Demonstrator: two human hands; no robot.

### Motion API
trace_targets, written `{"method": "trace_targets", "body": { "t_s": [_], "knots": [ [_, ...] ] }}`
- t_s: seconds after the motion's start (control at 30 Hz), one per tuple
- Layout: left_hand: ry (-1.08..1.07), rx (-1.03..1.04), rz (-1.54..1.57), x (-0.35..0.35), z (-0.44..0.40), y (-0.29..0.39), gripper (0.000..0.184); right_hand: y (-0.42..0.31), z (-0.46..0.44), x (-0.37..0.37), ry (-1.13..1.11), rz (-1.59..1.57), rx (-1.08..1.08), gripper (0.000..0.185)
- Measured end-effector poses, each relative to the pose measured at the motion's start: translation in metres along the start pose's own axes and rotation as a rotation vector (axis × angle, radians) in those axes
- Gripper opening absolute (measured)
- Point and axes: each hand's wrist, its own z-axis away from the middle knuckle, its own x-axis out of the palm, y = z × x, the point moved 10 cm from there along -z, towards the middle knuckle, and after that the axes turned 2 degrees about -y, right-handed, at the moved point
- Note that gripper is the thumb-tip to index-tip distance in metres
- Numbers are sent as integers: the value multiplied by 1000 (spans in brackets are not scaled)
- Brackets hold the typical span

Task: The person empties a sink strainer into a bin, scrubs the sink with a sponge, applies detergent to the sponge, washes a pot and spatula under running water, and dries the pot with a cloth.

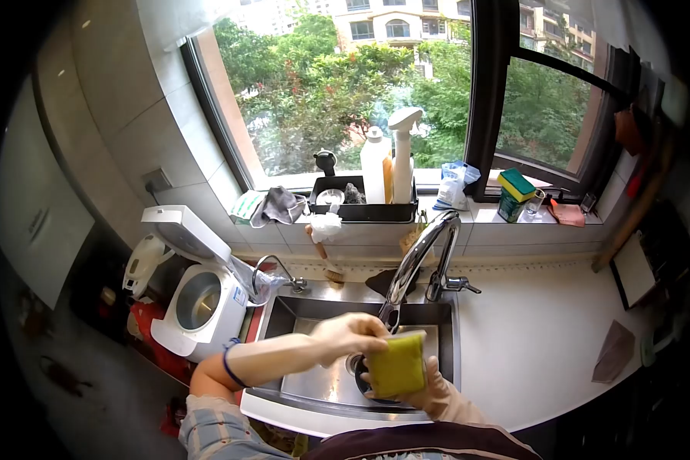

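Over the sink [295,392] I hold a yellow-green, squarish scrubbing sponge [397,366] between both hands. My left hand [350,337] pinches its upper left corner, fingers closed. From below and the right, my right hand [431,389] grips the sponge's right edge, with its thumb up and most fingers hidden behind. A dark round rim [363,382] shows behind the sponge, near the drain; I cannot tell what it belongs to. Just above my hands, the curved chrome faucet [406,268] reaches over the basin.
Left of the sink stands a white rice cooker [199,307] with its lid raised. On the sill are a black tray [328,186] with bottles and a green-and-yellow sponge [517,184] on a container. A white counter [529,330] extends right. A small brush [331,274] rests behind the basin.
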Motion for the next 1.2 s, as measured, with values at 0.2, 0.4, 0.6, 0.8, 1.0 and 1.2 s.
{"method": "trace_targets", "body": {
  "t_s": [0.2, 0.4, 0.6, 0.8, 1.0, 1.2],
  "knots": [
    [280, 668, -526, -1, -3, 82, 12, 3, 17, -14, 44, -308, -163, 68],
    [1042, 790, -327, -150, -39, 156, 40, 11, 69, -85, 209, -275, -173, 55],
    [1399, 540, -353, -242, -163, 141, 78, 9, 92, -120, 249, -255, -188, 52],
    [855, 755, -81, -279, -235, 127, 63, 17, 98, -153, 279, -305, -228, 55],
    [1060, 1075, 65, -229, -29, 180, 85, 8, 89, -135, 274, -318, -215, 51],
    [599, 536, 349, -181, 31, 64, 58, 12, 81, -124, 428, -136, -104, 51]
  ]
}}
